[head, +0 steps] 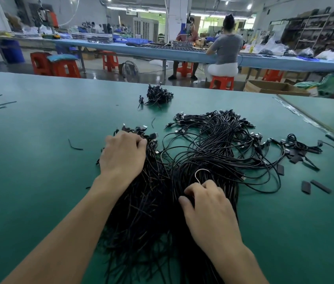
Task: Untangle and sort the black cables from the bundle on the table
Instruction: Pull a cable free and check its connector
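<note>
A big tangled bundle of black cables (219,148) with USB plugs spreads over the green table (38,160). To its left lies a straighter stack of black cables (141,206) that runs toward me. My left hand (124,152) rests on the far end of this stack, fingers curled over the plug ends. My right hand (209,210) lies on the near part of the tangled bundle and pinches cable strands beside a white wire loop (202,172). What lies under both palms is hidden.
A small heap of black cables (159,96) sits farther back on the table. Flat black pieces (320,186) lie scattered at the right, loose wire bits (75,145) at the left. Beyond the table edge are red stools (221,82), cardboard boxes and seated people at another bench.
</note>
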